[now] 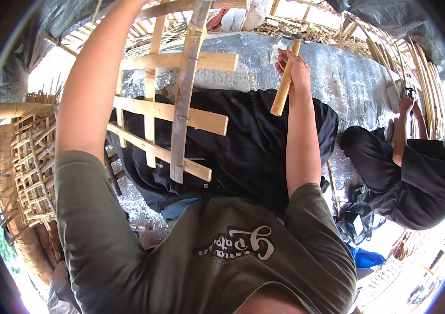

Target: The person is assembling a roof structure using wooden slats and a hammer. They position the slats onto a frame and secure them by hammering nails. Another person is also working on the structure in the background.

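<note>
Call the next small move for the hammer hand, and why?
Probably swing the hammer down and left toward a crossing on the bamboo lattice frame. The right hand grips the wooden handle with the head raised, well clear of the frame. The left arm reaches up beside the frame; the left hand is out of view, so whether it steadies the frame cannot be told.

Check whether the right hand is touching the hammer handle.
Touching. The head view shows the right hand wrapped around the wooden hammer handle, fingers closed on it.
</note>
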`<control>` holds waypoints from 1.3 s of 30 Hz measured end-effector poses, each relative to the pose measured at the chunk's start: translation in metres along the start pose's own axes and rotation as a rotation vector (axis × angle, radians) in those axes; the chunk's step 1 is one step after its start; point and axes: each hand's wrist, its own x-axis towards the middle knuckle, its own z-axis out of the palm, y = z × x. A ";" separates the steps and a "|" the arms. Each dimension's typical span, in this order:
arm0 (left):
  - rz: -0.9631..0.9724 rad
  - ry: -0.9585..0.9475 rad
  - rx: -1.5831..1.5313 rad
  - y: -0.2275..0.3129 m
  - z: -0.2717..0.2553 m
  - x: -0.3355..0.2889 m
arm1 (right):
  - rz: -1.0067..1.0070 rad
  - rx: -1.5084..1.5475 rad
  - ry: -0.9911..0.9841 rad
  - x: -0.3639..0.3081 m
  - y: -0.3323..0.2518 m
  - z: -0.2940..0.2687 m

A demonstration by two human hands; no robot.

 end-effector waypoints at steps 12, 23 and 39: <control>-0.053 -0.574 0.168 0.016 0.064 -0.098 | -0.050 0.002 0.042 0.001 -0.003 -0.004; -0.069 -0.660 0.172 -0.013 0.125 -0.188 | -0.044 -0.078 0.029 0.001 0.004 0.003; 0.081 -0.586 0.246 -0.021 0.163 -0.235 | -0.063 -0.240 -0.007 0.001 0.012 0.007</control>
